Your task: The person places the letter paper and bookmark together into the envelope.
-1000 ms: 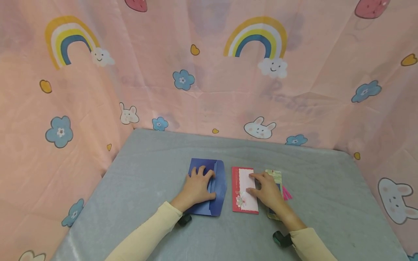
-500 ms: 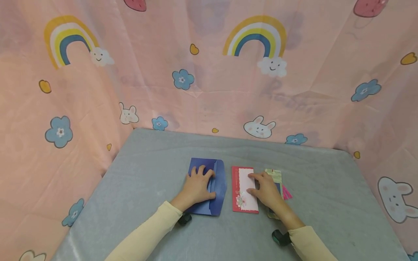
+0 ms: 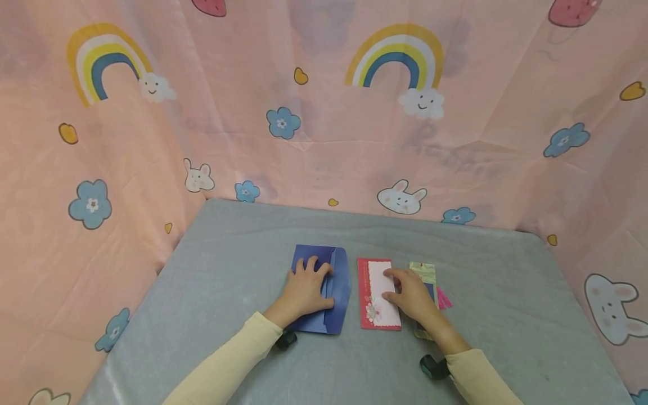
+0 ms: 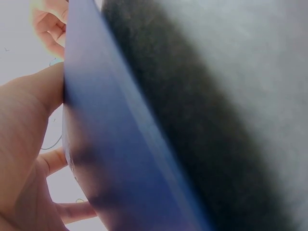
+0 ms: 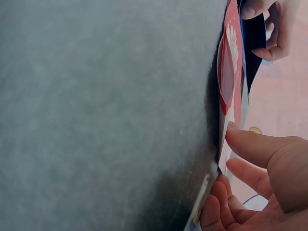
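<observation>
A blue envelope [image 3: 341,292] with its flap unfolded to the right lies on the table. My left hand [image 3: 304,289] rests on it with fingers spread; in the left wrist view, the envelope's blue edge [image 4: 115,125] stands close before the camera. To its right lies a red card [image 3: 377,320] with a white panel and printed flowers. The thumb and index finger of my right hand [image 3: 416,295] touch the card's right part, apart from each other. Under that hand lies a narrow green and blue bookmark-like card [image 3: 426,273], partly hidden. In the right wrist view, the red card [image 5: 233,62] gapes at its near end.
A pink tassel [image 3: 444,299] sticks out to the right of the green card. The grey cloth-covered table [image 3: 243,242] ends at a pink printed curtain [image 3: 324,152] behind and at both sides. Dark wrist cameras [image 3: 434,367] sit under both wrists.
</observation>
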Motion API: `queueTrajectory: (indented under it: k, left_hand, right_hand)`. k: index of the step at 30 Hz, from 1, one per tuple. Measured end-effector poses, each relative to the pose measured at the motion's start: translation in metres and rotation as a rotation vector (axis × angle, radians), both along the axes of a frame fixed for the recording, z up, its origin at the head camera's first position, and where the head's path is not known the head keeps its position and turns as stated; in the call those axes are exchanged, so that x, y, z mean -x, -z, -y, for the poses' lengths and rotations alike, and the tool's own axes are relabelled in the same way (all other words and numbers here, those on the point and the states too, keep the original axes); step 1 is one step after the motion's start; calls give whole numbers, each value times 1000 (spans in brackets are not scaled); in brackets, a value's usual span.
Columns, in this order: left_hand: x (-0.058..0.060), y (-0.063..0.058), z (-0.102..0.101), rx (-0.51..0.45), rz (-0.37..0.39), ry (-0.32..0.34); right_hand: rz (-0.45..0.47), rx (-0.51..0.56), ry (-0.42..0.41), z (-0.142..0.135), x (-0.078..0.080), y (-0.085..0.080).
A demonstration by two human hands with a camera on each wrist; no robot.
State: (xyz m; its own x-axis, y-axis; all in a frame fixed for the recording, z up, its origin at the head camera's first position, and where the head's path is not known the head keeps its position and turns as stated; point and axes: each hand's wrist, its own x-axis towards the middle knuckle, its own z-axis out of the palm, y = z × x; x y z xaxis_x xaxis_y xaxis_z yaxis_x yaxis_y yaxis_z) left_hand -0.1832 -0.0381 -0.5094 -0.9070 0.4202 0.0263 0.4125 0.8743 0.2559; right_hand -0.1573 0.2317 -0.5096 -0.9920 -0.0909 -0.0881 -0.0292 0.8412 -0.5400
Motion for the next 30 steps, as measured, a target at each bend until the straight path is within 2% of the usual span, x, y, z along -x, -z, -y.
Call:
queueTrajectory:
  k: [7,18,30]
  left_hand:
    - [0,1,0,8,2,-2]
    - [0,-1,0,1,-4,1]
    - [0,0,-1,0,-3,-2]
  right_hand:
    - [1,29,-19,0,1,1]
    - [43,64,-5,0,1,1]
    - [37,73,-2,0,1,-1]
